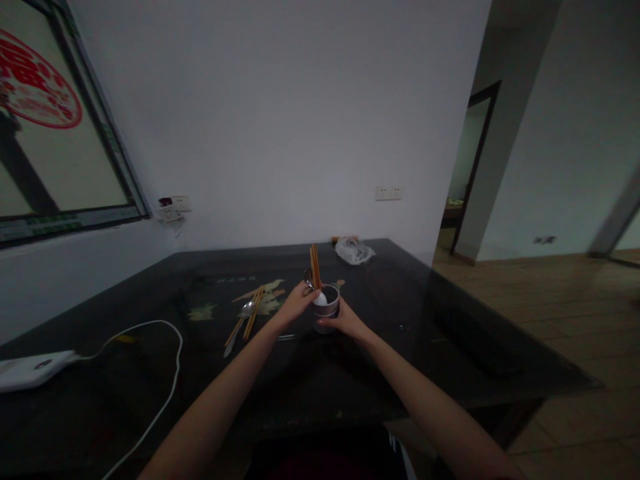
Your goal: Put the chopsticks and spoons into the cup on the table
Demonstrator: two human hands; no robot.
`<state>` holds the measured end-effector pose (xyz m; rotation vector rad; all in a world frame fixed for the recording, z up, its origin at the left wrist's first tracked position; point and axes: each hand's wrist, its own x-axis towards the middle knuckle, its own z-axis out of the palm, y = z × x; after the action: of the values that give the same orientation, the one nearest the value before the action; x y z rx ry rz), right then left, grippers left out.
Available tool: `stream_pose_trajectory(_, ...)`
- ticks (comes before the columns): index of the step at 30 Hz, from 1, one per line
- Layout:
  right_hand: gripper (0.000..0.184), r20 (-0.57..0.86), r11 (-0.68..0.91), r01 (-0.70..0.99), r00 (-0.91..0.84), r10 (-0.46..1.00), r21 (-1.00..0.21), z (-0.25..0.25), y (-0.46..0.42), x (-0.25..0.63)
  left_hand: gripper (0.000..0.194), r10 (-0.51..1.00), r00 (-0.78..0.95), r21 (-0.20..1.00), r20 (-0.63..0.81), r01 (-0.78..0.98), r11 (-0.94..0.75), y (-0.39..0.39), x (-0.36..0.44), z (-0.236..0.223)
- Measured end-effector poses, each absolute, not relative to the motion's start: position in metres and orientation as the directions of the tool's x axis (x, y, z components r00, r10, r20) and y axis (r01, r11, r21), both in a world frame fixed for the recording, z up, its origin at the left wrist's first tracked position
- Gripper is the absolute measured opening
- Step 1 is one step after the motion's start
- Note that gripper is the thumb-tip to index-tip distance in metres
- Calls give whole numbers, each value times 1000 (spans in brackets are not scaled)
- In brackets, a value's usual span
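On the dark table, my right hand [345, 319] is closed around the side of a grey metallic cup [327, 309]. At the cup's left rim my left hand [299, 301] is closed on a bundle of brown chopsticks [315, 267], which point upward. A metal spoon [309, 277] shows beside the chopsticks at my left fingers. Something white and rounded [323, 298], perhaps a spoon's bowl, shows at the cup's mouth. The chopsticks' lower ends are hidden. Left of my left hand lie more chopsticks [254, 312] and a metal spoon [247, 309] flat on the table.
A white device [35, 371] with a white cable [179, 353] lies at the left of the table [390, 373]. A clear plastic bag [353, 251] sits at the back edge by the wall. A dark flat object [477, 343] lies on the right.
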<state>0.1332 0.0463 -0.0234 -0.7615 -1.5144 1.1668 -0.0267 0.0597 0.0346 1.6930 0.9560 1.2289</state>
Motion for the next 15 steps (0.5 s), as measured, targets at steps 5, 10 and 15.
stream_pose_trajectory(5, 86, 345, 334, -88, -242, 907, -938, -27, 50, 134, 28, 882, 324, 884, 342, 206, -419, 59, -34, 43)
stream_pose_trajectory(10, 85, 357, 345, -91, -264, 896, -934, -29, 51, 135, 26, 851, 402, 838, 339, 282, -467, 61, -39, 48)
stream_pose_trajectory(15, 86, 338, 331, -71, -242, 909, -941, -31, 52, 135, 28, 848, 406, 841, 340, 273, -468, 58, -35, 54)
